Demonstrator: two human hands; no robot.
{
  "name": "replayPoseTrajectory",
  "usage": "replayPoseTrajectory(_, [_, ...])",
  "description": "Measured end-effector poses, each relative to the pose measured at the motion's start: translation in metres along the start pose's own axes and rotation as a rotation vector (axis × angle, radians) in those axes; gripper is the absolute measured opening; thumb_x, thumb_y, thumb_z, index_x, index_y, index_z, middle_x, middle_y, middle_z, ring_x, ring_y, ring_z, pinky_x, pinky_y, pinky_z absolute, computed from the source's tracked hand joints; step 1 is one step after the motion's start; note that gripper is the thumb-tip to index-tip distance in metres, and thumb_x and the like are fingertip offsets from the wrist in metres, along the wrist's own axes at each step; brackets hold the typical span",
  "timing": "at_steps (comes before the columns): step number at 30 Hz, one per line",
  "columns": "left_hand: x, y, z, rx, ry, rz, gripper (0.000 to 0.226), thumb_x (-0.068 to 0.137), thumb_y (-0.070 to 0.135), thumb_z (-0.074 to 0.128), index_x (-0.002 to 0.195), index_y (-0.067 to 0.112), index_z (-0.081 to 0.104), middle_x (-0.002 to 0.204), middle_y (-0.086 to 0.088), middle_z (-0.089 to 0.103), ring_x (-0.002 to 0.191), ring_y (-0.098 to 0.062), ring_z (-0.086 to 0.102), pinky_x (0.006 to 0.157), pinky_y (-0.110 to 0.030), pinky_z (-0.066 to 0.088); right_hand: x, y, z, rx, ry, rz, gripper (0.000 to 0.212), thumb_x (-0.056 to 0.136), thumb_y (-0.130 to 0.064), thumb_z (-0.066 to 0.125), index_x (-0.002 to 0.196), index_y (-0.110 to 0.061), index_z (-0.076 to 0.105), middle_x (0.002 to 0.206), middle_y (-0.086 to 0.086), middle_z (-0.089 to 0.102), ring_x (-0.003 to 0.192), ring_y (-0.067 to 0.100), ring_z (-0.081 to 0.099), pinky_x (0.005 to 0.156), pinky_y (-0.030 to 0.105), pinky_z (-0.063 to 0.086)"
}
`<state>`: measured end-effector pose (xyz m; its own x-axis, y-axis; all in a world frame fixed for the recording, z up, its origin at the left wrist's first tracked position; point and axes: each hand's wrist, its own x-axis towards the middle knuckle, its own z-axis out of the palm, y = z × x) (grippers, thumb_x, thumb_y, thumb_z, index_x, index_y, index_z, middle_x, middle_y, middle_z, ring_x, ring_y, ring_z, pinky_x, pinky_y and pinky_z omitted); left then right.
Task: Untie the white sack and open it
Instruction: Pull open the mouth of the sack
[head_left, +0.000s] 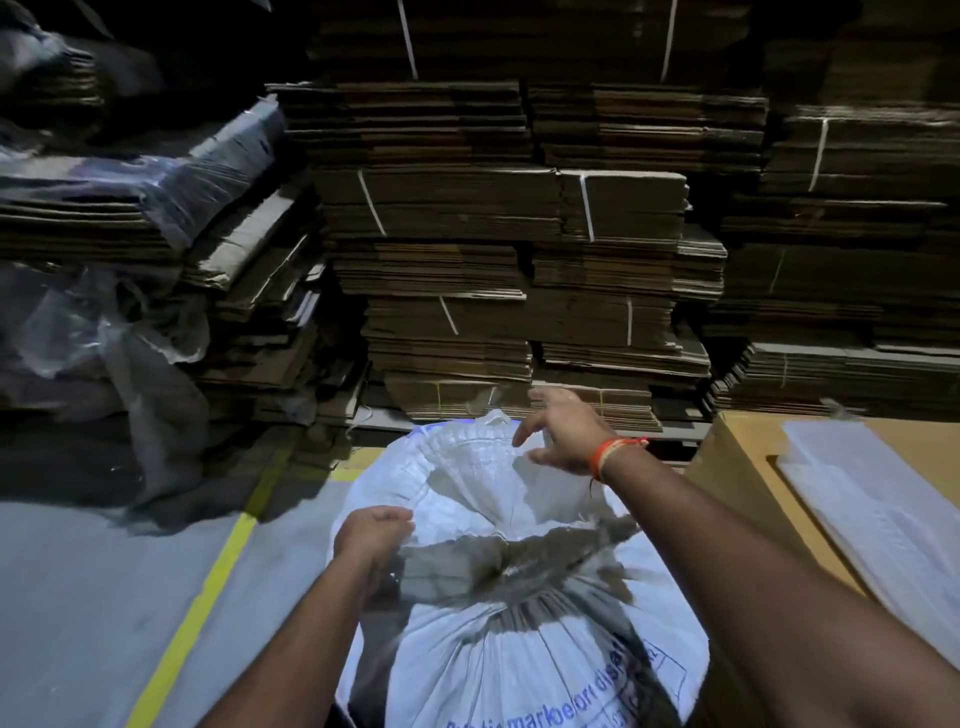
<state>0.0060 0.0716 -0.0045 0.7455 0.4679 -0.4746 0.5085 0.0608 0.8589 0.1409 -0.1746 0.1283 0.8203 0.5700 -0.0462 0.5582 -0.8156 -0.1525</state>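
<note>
While we look down over both forearms, the white sack (519, 649) stands on the grey floor (78, 597), just right of the yellow line (208, 587) painted there and close against the brown carton (737, 467) on its right. Blue print runs across the sack's lower front. Its neck is gathered into pleats at the middle, and above that the top of the fabric is spread into a wide, rolled rim.

Our left hand (371, 535) is at the near left of that rim, fingers curled over the edge and gripping the fabric. Our right hand (566, 434) is at the far right of the rim, an orange thread band (615, 452) on its wrist; the fingers are spread and bent, with the tips at the cloth, but we cannot tell whether they pinch it or only touch it.

White woven sheets (878, 499) lie flat on top of the carton. Beyond the sack, bundles of flattened cardboard (519, 260) tied with white string are stacked high. At the left, more cardboard stacks sit under loose clear plastic sheeting (130, 343).
</note>
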Motion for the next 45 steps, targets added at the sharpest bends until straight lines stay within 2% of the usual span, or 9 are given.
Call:
replayPoseTrajectory(2, [0.009, -0.005, 0.001, 0.018, -0.033, 0.024, 0.015, 0.074, 0.003, 0.084, 0.085, 0.013, 0.084, 0.087, -0.011, 0.082, 0.08, -0.029, 0.074, 0.073, -0.03, 0.059, 0.017, 0.003, 0.01, -0.028, -0.098, -0.017, 0.028, 0.082, -0.029, 0.079, 0.109, -0.039, 0.075, 0.158, 0.007, 0.035, 0.14, 0.031, 0.042, 0.116, 0.044, 0.038])
replayPoseTrajectory(6, [0.016, -0.01, 0.002, 0.108, -0.084, 0.098, 0.015, 0.082, 0.005, 0.082, 0.09, 0.017, 0.085, 0.09, -0.004, 0.082, 0.08, -0.022, 0.072, 0.072, -0.025, 0.053, 0.02, 0.016, 0.025, 0.052, -0.182, 0.003, 0.034, 0.085, -0.013, 0.075, 0.115, -0.03, 0.076, 0.122, 0.002, 0.07, 0.111, 0.02, 0.067, 0.092, 0.027, 0.05])
replayPoseTrajectory(12, [0.004, 0.0, -0.006, 0.26, 0.079, 0.33, 0.011, 0.084, 0.016, 0.084, 0.089, 0.025, 0.086, 0.092, 0.011, 0.079, 0.083, -0.01, 0.071, 0.078, -0.028, 0.053, -0.059, 0.052, 0.026, 0.455, 0.086, 0.207, 0.034, 0.083, -0.011, 0.079, 0.114, -0.023, 0.076, 0.114, -0.013, 0.071, 0.104, 0.001, 0.063, 0.08, 0.004, 0.042])
replayPoseTrajectory(19, [-0.024, 0.01, -0.013, 0.438, 0.124, 0.514, 0.017, 0.087, 0.011, 0.078, 0.092, 0.025, 0.084, 0.09, 0.009, 0.077, 0.069, 0.001, 0.058, 0.068, -0.025, 0.044, -0.172, 0.059, 0.045, 0.645, 0.256, 0.437, 0.03, 0.083, -0.018, 0.082, 0.112, -0.025, 0.076, 0.11, -0.011, 0.07, 0.105, 0.009, 0.061, 0.083, 0.024, 0.044])
replayPoseTrajectory(22, [-0.029, 0.011, -0.024, 0.487, 0.168, 0.514, 0.019, 0.087, 0.01, 0.075, 0.094, 0.025, 0.084, 0.089, 0.004, 0.081, 0.063, -0.012, 0.065, 0.068, -0.029, 0.05, -0.21, 0.058, 0.054, 0.666, 0.373, 0.546, 0.029, 0.082, -0.02, 0.083, 0.11, -0.024, 0.077, 0.096, -0.008, 0.069, 0.1, 0.011, 0.064, 0.082, 0.025, 0.045])
replayPoseTrajectory(26, [-0.023, 0.013, -0.037, 0.532, 0.212, 0.543, 0.023, 0.087, 0.006, 0.071, 0.098, 0.022, 0.084, 0.101, -0.001, 0.083, 0.087, -0.026, 0.076, 0.086, -0.035, 0.059, -0.255, 0.051, 0.076, 0.652, 0.433, 0.675, 0.029, 0.081, -0.021, 0.084, 0.11, -0.022, 0.078, 0.107, 0.001, 0.075, 0.101, 0.01, 0.062, 0.087, 0.03, 0.053])
replayPoseTrajectory(30, [-0.006, 0.015, -0.045, 0.613, 0.239, 0.547, 0.022, 0.089, 0.006, 0.072, 0.103, 0.018, 0.084, 0.106, -0.003, 0.083, 0.105, -0.024, 0.075, 0.1, -0.032, 0.055, -0.29, 0.046, 0.103, 0.585, 0.402, 0.77, 0.03, 0.079, -0.021, 0.084, 0.109, -0.018, 0.078, 0.113, 0.006, 0.076, 0.108, 0.02, 0.069, 0.094, 0.032, 0.053])
replayPoseTrajectory(39, [0.037, 0.012, -0.051, 0.806, 0.227, 0.481, 0.029, 0.088, 0.008, 0.064, 0.105, 0.021, 0.084, 0.106, -0.013, 0.081, 0.096, -0.038, 0.074, 0.084, -0.046, 0.064, -0.326, 0.033, 0.148, 0.558, 0.265, 0.898, 0.034, 0.082, -0.027, 0.081, 0.114, -0.018, 0.075, 0.121, 0.002, 0.074, 0.115, 0.019, 0.067, 0.098, 0.029, 0.051])
replayPoseTrajectory(45, [0.043, -0.002, -0.061, 0.82, 0.222, 0.414, 0.03, 0.088, 0.001, 0.063, 0.106, 0.016, 0.082, 0.113, -0.015, 0.078, 0.105, -0.042, 0.072, 0.092, -0.043, 0.057, -0.332, 0.03, 0.156, 0.572, 0.248, 0.928, 0.034, 0.079, -0.028, 0.083, 0.112, -0.021, 0.076, 0.118, -0.003, 0.075, 0.11, 0.018, 0.068, 0.097, 0.029, 0.053])
